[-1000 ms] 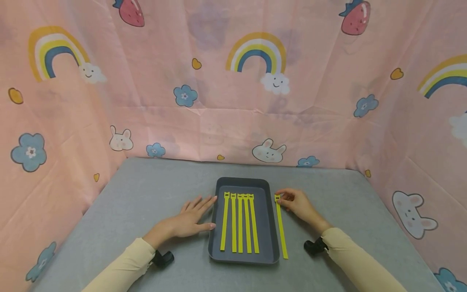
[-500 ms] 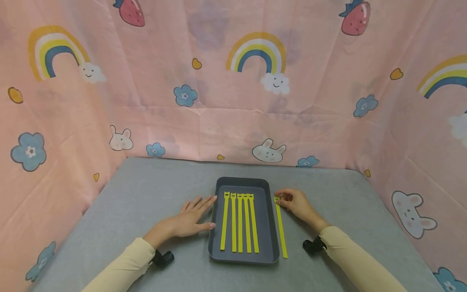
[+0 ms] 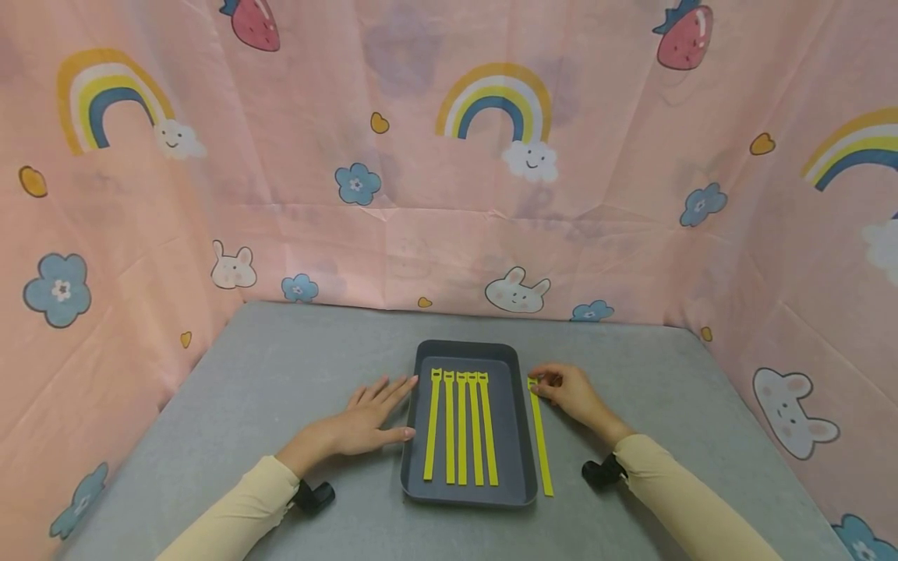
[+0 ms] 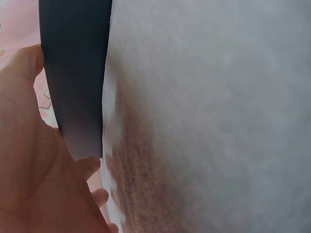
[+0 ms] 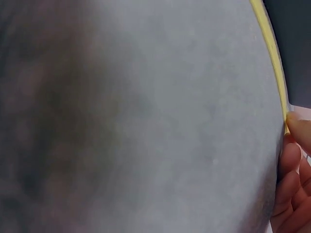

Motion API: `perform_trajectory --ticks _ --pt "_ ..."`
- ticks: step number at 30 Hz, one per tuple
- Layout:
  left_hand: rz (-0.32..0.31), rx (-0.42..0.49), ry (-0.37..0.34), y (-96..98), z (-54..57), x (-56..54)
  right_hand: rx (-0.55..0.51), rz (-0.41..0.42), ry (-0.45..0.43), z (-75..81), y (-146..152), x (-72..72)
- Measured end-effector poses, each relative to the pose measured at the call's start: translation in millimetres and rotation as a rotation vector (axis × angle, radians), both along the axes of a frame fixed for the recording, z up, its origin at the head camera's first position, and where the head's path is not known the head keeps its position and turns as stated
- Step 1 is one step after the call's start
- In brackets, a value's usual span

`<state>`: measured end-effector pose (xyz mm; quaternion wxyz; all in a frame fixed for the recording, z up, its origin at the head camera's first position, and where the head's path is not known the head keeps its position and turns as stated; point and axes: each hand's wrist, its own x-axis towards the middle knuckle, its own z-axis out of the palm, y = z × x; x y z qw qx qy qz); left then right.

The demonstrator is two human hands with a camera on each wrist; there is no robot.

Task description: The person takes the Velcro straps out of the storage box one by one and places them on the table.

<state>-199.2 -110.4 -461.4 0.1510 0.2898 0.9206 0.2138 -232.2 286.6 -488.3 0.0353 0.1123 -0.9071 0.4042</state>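
A dark grey rectangular tray (image 3: 515, 467) holds several yellow strap-type cable ties (image 3: 462, 436), side by side with their slotted heads at the far end. Flat and with fingers spread, my left hand (image 3: 361, 421) lies left of the tray; its thumb and fingertips touch the outer wall (image 4: 75, 73), as the left wrist view confirms. Another yellow cable tie (image 3: 541, 452) lies on the table just right of the tray, roughly parallel to its side. At that tie's far end, my right hand (image 3: 575, 396) pinches the head between thumb and fingers, partly hiding it.
The grey table (image 3: 316, 335) extends around the tray, walled at the back and sides by a pink patterned cloth (image 3: 421, 249). Black wrist mounts (image 3: 313, 499) sit under both cuffs.
Between one second and half a second ago, the tie's visible head shifted slightly under my right fingers. My left hand, the tray and the ties inside it stay put.
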Motion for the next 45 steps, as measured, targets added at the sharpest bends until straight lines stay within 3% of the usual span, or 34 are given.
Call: perform_trajectory --ticks 25,29,40,45 --pt "-0.018 0.004 0.013 -0.9 -4.7 -2.5 -0.032 -0.001 -0.065 12.4 6.3 -0.4" --pt "-0.016 0.002 0.015 -0.8 -5.5 -3.1 -0.013 -0.012 -0.048 27.5 8.7 -2.6" --pt "-0.012 0.003 0.014 -1.9 -6.7 -3.0 -0.016 -0.012 0.060 89.8 8.4 -5.0" --pt "-0.009 0.009 0.012 -2.1 -6.2 -2.9 -0.022 -0.023 0.085 105.1 0.7 -1.1"
